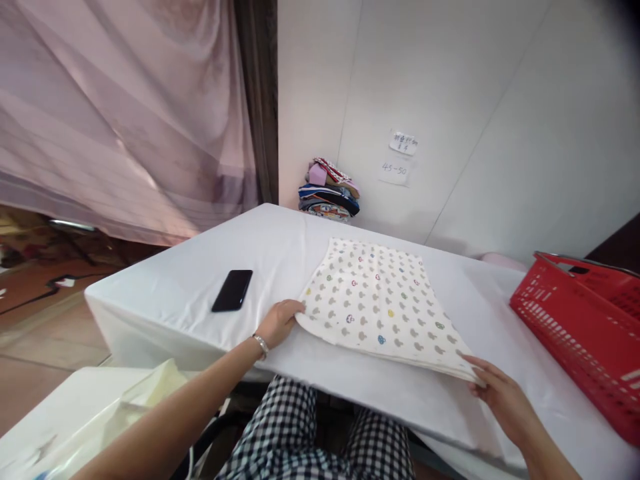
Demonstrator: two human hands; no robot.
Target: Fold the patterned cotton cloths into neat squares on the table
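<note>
A white cloth (373, 300) printed with small grey and coloured mushroom shapes lies folded in layers on the white-covered table. My left hand (279, 323), with a bracelet at the wrist, pinches its near left corner. At the near right corner, my right hand (495, 390) grips the cloth between thumb and fingers. The near edge between both hands looks slightly lifted, while the far part rests flat on the table.
A black phone (233, 291) lies left of the cloth. On the right stands a red plastic basket (575, 340). Folded clothes (329, 190) are stacked against the wall at the back. A pale plastic bag (135, 407) sits at lower left, beside the table (165, 287).
</note>
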